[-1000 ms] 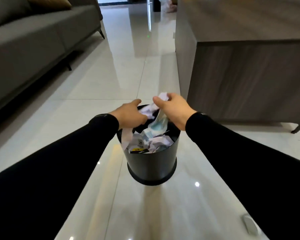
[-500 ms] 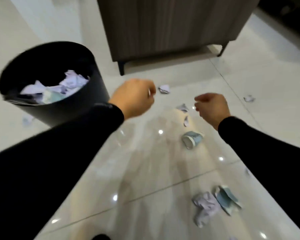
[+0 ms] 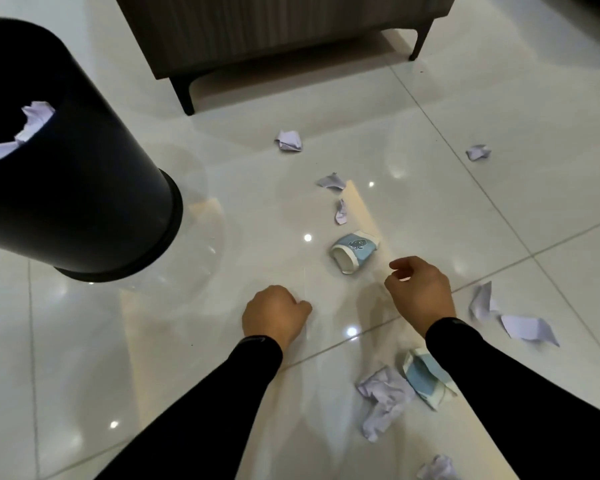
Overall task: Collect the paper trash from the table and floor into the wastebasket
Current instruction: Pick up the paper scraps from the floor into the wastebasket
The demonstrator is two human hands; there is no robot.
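The black wastebasket (image 3: 84, 202) stands at the left with crumpled paper inside. A crushed blue paper cup (image 3: 354, 250) lies on the floor just beyond my right hand (image 3: 420, 292), whose fingers are curled apart and hold nothing. My left hand (image 3: 274, 315) is a closed fist with nothing in it, low over the tiles. Several crumpled paper scraps lie around: one (image 3: 288, 141) near the cabinet, two small ones (image 3: 332, 181) (image 3: 341, 212) in the middle, a flattened blue cup (image 3: 426, 379) and a wad (image 3: 383, 398) by my right sleeve, sheets (image 3: 529, 329) at the right.
A wood-grain cabinet (image 3: 274, 29) on dark legs stands at the back, with a gap beneath it. Another scrap (image 3: 478, 152) lies far right and one (image 3: 437, 467) at the bottom edge. The floor is glossy white tile with glare spots.
Both hands left the wastebasket with its paper dropped in. The view swung right and down to the littered floor, and both hands lowered toward the tiles near the blue cup.
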